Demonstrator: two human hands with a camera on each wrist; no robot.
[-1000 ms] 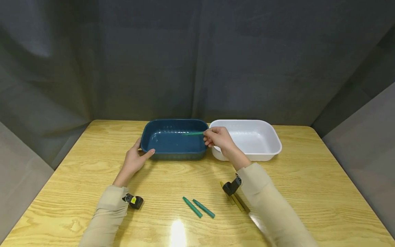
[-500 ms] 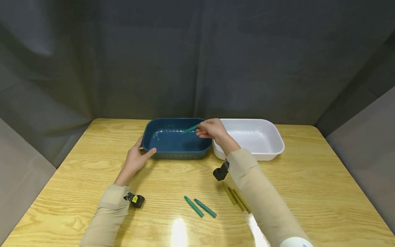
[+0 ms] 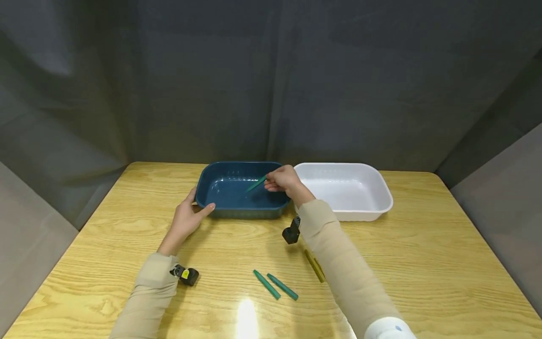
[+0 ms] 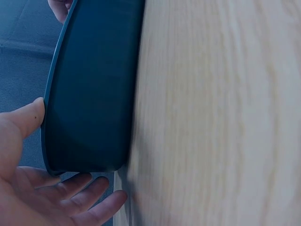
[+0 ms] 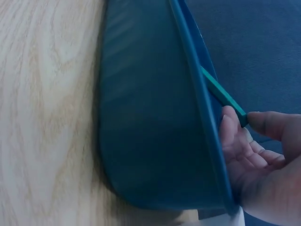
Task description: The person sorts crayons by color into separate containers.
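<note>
— What's on my bench (image 3: 127,221)?
— Blue tub (image 3: 237,207), braced by my left hand (image 3: 186,220), fingers relaxed and spread.
— And the green stick (image 3: 256,183)?
— Pinched in my right hand (image 3: 282,179) fingers, tilted over the tub. Loose pinch, it could drop askew.

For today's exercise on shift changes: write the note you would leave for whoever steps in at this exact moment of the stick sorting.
Right hand pinches a green stick over the blue bin, tip angled down into it.
Left hand rests open against the blue bin's near left corner.
White bin beside it shows nothing inside.
Done: no stick lies in either bin yet.
Left: two green sticks and the olive sticks on the table.
</note>
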